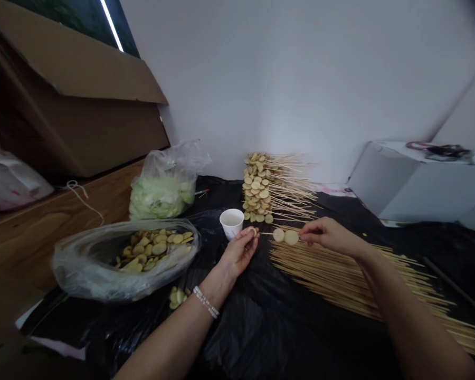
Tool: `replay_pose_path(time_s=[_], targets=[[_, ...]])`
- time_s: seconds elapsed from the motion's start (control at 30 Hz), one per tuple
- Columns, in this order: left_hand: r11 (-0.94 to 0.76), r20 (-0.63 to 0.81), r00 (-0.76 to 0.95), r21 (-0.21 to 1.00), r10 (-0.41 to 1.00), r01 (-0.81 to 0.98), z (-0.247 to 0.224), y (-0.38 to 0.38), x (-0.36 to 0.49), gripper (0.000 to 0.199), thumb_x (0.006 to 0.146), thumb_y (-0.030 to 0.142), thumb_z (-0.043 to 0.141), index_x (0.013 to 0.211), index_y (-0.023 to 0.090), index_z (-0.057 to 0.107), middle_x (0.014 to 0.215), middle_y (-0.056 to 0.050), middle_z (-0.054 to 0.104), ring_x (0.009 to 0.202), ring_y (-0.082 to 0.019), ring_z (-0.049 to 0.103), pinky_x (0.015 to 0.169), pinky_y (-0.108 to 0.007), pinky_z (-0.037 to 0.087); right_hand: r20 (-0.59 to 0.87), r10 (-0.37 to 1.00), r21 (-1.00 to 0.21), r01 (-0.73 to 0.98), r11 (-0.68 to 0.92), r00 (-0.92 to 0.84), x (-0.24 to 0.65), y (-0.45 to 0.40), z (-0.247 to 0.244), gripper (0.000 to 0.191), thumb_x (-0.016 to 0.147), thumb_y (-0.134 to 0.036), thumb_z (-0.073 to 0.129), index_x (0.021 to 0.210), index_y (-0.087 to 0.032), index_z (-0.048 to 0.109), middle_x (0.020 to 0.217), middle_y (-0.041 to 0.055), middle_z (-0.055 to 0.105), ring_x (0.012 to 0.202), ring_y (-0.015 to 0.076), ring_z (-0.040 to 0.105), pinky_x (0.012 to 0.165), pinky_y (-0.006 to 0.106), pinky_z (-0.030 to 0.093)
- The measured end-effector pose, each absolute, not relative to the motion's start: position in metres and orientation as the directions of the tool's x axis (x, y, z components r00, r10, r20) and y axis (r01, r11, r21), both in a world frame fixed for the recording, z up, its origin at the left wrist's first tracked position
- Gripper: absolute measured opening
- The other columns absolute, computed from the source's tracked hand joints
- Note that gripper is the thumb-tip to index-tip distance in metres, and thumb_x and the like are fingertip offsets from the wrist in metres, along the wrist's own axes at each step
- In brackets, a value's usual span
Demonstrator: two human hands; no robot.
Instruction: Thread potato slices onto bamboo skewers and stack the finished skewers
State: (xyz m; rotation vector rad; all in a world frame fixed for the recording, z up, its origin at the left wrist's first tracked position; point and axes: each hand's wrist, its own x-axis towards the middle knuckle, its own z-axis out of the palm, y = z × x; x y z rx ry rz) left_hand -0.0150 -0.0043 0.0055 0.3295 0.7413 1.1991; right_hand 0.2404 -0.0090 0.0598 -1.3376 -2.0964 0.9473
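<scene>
My left hand (241, 249) pinches a potato slice (254, 231) at the tip of a thin wooden skewer (266, 233). Two pale round potato slices (285, 236) are threaded along that skewer. At its other side, my right hand (322, 234) has its fingers closed around the skewer just beyond the slices. Below my right forearm lies a wide spread of bare wooden skewers (324, 274). A white paper cup (231, 222) stands beside my left hand. Behind both hands is a stack of loaded potato skewers (257, 184), sticks pointing right.
An open plastic bag of potato slices (150, 248) lies at the left, with loose slices (178, 297) in front. Behind it sits a bag of leafy greens (162, 190). Black plastic sheeting (253, 327) covers the surface. A cardboard box (83, 105) and a white box (415, 184) flank it.
</scene>
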Motion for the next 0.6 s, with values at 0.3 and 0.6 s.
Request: replay_pose_path(time_s=[0.3,0.6], targets=[[0.347,-0.342,0.159,0.604,0.926,-0.718,0.0059,-0.0054,-0.0141,0.01,0.075,0.001,0.065,0.081,0.01,0.066,0.082,-0.006,0.068,0.065,-0.007,0.064,0.059,-0.013,0.054,0.042,0.911,-0.73,0.61,0.308,-0.41,0.2357,-0.0094,0.0607,0.025,0.076,-0.04,0.058,0.073,-0.019,0.07,0.065,0.0009,0.065,0.061,0.0139,0.056,0.062,0.028,0.043],[0.325,-0.35,0.113,0.638,0.93,-0.698,0.0081,-0.0069,-0.0122,0.01,0.075,0.0,0.064,0.078,0.009,0.067,0.081,-0.007,0.069,0.066,-0.008,0.063,0.06,-0.013,0.053,0.034,0.919,-0.694,0.653,0.305,-0.393,0.2339,-0.01,0.0611,0.023,0.076,-0.038,0.058,0.076,-0.018,0.07,0.068,0.0015,0.067,0.062,0.0143,0.056,0.061,0.027,0.042]])
